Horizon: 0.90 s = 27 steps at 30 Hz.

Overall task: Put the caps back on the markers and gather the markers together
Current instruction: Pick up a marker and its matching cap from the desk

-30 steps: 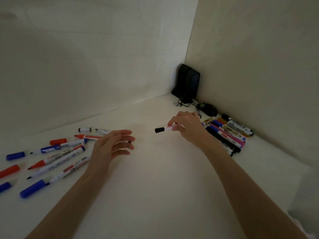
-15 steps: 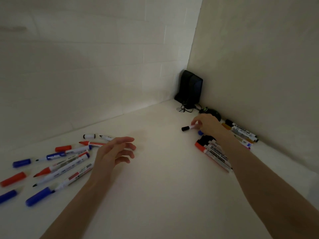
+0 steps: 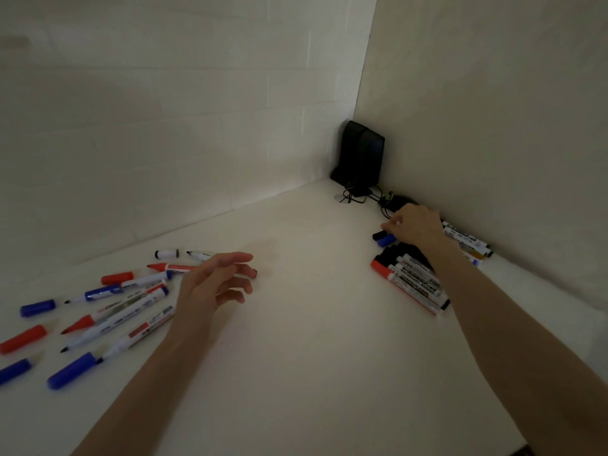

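My right hand (image 3: 416, 225) reaches to the gathered pile of capped markers (image 3: 411, 284) near the right wall. Its fingers curl round a marker whose black cap (image 3: 378, 235) sticks out to the left, beside a blue cap (image 3: 387, 240). More capped markers (image 3: 467, 240) lie along the wall behind my wrist. My left hand (image 3: 214, 281) hovers with relaxed, spread fingers and holds nothing. It is over the right end of several uncapped markers (image 3: 125, 311) at the left. Loose caps lie around them: a red cap (image 3: 116, 278), a blue cap (image 3: 38, 307) and another red cap (image 3: 23, 337).
A black speaker (image 3: 362, 156) stands in the corner with tangled cables (image 3: 358, 195) in front of it. A dark mouse (image 3: 399, 202) lies just beyond my right hand. White walls close off the back and the right side of the white table (image 3: 312, 324).
My right hand carried the black-capped marker away to the right and lowered it onto the pile by the wall. My left hand stayed over the uncapped markers.
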Each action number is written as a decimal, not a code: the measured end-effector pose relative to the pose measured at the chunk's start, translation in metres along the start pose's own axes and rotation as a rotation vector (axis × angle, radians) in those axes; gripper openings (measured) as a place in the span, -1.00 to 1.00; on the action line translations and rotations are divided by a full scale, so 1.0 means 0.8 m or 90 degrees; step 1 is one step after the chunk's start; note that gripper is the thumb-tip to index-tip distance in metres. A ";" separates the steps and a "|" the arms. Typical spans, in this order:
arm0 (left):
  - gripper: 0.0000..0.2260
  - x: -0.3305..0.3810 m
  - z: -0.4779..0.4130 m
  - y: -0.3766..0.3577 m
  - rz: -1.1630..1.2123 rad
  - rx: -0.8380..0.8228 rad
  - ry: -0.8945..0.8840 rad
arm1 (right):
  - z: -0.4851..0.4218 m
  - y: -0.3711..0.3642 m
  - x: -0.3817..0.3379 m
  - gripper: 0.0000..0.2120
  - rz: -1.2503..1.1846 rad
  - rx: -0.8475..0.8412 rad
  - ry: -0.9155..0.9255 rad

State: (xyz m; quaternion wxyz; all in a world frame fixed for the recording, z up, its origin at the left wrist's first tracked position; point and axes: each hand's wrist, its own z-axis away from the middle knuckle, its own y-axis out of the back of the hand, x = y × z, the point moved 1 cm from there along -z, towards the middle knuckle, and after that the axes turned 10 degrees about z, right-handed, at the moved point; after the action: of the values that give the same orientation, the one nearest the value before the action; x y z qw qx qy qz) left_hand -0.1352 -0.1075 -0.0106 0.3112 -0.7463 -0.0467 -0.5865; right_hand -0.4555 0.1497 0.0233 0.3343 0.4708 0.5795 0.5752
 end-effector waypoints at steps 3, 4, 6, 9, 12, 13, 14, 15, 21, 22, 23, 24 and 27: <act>-0.74 0.001 0.001 0.000 0.002 -0.002 -0.005 | 0.002 0.000 0.004 -0.72 -0.012 -0.014 0.005; -0.74 0.002 0.001 0.000 0.002 -0.003 -0.007 | 0.003 0.002 0.005 -0.75 -0.018 -0.015 0.004; -0.74 0.002 0.001 0.000 0.003 -0.005 -0.009 | 0.005 0.004 0.007 -0.81 -0.039 -0.014 -0.004; -0.73 0.002 0.001 0.001 0.004 0.000 -0.009 | 0.008 0.002 0.008 -0.82 -0.067 -0.002 -0.004; -0.73 0.001 0.000 0.003 0.004 0.003 -0.014 | 0.009 0.000 0.008 -0.77 -0.089 0.022 0.004; -0.73 0.001 0.000 0.004 0.003 0.003 -0.017 | 0.011 0.000 0.007 -0.74 -0.089 0.024 0.004; -0.73 0.001 0.000 0.004 0.003 0.004 -0.019 | 0.012 0.000 0.007 -0.73 -0.084 0.025 0.003; -0.73 0.001 0.001 0.004 0.003 0.007 -0.020 | 0.012 0.000 0.007 -0.73 -0.078 0.025 0.003; -0.72 0.011 0.001 0.006 0.025 0.040 -0.058 | 0.019 -0.003 -0.021 -0.75 -0.143 0.132 0.061; -0.72 0.014 0.001 0.009 0.034 0.057 -0.072 | 0.022 -0.002 -0.033 -0.75 -0.151 0.149 0.081; -0.72 0.017 0.001 0.011 0.043 0.076 -0.085 | 0.025 0.001 -0.048 -0.76 -0.154 0.157 0.099; -0.71 0.019 0.002 0.014 0.049 0.091 -0.095 | 0.027 0.004 -0.064 -0.77 -0.157 0.159 0.114; -0.70 0.023 0.005 0.020 0.049 0.126 -0.133 | 0.038 0.011 -0.111 -0.80 -0.181 0.156 0.156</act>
State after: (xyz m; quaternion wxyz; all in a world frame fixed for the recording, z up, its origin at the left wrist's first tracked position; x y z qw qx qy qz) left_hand -0.1193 -0.1242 -0.0012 0.3987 -0.7702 -0.1080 -0.4859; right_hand -0.3965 0.0764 0.0143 0.2795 0.3484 0.7415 0.5007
